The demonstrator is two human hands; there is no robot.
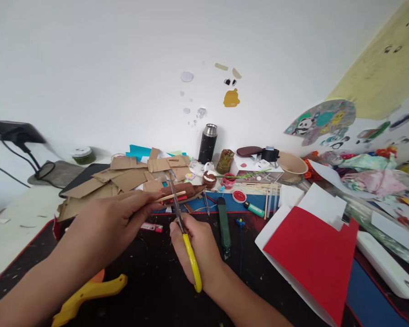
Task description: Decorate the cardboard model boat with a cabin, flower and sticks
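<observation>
My left hand (122, 218) pinches a thin wooden stick (173, 196) that points to the right. My right hand (199, 250) is wrapped round yellow-handled scissors (192, 265), whose blades point up and away and cross the stick. Whether the blades touch the stick I cannot tell. Just behind the blades lies a brown, boat-like piece (191, 190). A dark green utility knife (223, 227) lies to the right of my right hand. Below my left forearm is a yellow plastic tool (98, 288).
Cardboard pieces (126, 177) are heaped at the back left. A black flask (208, 143) stands by the wall, with a white box (257, 169) and a beige bowl (291, 165) to its right. Red card (313, 254) lies at the right beside plastic bags and paper.
</observation>
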